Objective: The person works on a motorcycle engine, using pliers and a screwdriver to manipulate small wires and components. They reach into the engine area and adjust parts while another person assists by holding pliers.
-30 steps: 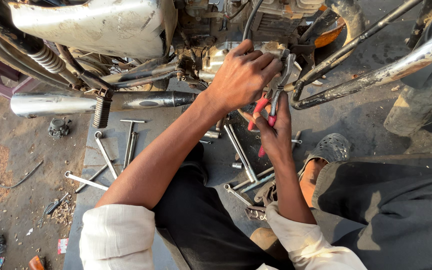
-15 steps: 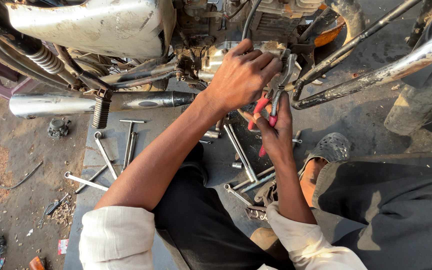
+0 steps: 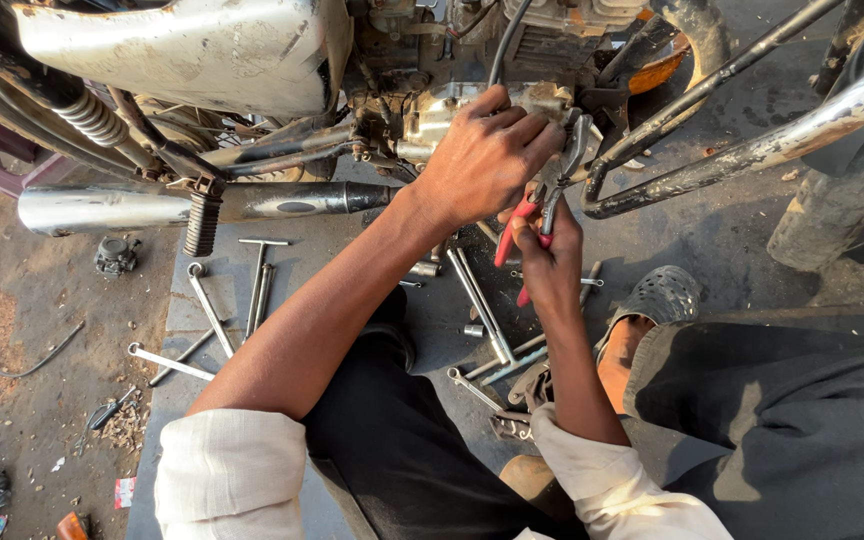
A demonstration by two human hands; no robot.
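Our right hand (image 3: 550,262) is closed around the red handles of the pliers (image 3: 552,195), whose metal nose rises above that grip to the engine (image 3: 472,100). Our left hand (image 3: 482,160) sits just above and to the left of the grip, fingers curled and pressed against the engine, touching the pliers. Wrenches (image 3: 482,310) lie on the ground below the grip, and the exhaust pipe (image 3: 152,208) is well off to its left.

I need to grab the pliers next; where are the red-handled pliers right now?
In the head view, right of centre, the red-handled pliers are gripped by the right hand, jaws up at the motorcycle engine, just beside the left hand.
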